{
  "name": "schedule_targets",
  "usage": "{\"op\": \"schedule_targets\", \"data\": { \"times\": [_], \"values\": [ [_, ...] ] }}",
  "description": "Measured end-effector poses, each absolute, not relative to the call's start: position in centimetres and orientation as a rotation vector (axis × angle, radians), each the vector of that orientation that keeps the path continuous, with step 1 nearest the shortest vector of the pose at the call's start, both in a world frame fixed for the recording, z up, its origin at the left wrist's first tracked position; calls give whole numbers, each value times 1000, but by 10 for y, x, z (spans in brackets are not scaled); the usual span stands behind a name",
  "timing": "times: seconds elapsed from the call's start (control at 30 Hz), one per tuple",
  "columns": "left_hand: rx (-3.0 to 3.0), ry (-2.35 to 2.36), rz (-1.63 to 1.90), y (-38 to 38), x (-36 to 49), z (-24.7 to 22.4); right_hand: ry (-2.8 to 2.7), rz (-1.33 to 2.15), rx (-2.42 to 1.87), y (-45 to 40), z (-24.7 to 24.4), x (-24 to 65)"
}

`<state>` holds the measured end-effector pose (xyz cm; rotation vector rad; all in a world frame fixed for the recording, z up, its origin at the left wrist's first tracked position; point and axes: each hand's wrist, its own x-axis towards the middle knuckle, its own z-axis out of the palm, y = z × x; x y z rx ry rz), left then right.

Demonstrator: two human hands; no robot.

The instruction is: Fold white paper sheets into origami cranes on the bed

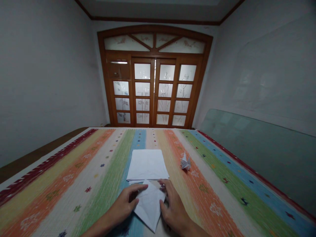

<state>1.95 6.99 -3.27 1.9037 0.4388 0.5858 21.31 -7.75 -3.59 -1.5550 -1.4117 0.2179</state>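
Note:
A white sheet of paper folded into a kite shape (149,204) lies between my two hands, its narrow point toward me. My left hand (125,201) holds its left side, with the thumb at the edge and the index finger reaching over the upper left. On the other side, my right hand (172,204) grips the right edge, thumb on the paper and index finger near the upper right corner. The fingers under the paper are partly hidden. Just beyond it sits a stack of white paper (147,164), and the kite's top tip touches or overlaps the near edge.
A small folded paper crane (185,162) stands to the right of the stack. Everything lies on a striped, multicoloured tablecloth (106,177). Along the right side is a pale green panel (249,144). Wooden doors with glass panes (153,89) close off the far end.

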Motion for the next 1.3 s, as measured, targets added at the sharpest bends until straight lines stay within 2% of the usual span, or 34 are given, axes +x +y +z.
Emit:
{"op": "schedule_targets", "data": {
  "times": [0.2,0.4,0.63,0.77,1.3],
  "values": [
    [2364,474,652,58,18,-17,-1552,138,-1618,-76,-35,218],
    [2682,199,633,52,16,-1,-1846,217,-1391,-78,-21,229],
    [2642,145,343,51,7,16,-2004,465,-1394,-87,-2,234],
    [2600,171,356,56,8,13,-1987,569,-1422,-85,-1,237],
    [2584,175,392,61,8,9,-1944,591,-1450,-81,-1,240]
  ]
}}
